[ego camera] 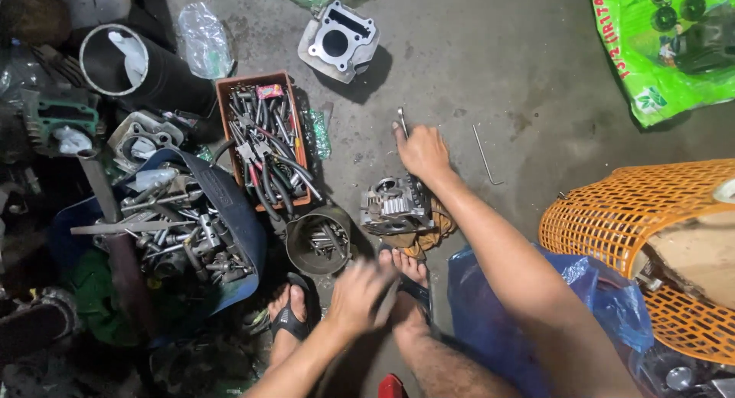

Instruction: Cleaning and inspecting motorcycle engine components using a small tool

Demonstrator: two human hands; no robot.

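on the concrete floor (490, 68), the right hand (423, 151) has its fingers closed around a slim metal tool (403, 121), just beyond the engine cylinder head (396, 206) resting on a rag (430, 233). the left hand (357, 294) is blurred near the sandalled feet, beside a round tin of bolts (318, 241); its fingers' state cannot be told.

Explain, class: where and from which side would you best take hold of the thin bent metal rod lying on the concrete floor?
Grip the bent rod on its long straight shaft, hand coming from above. It lies flat on bare concrete floor, apart from other parts, so its sides look free to pinch; the short bent end probably offers less hold.
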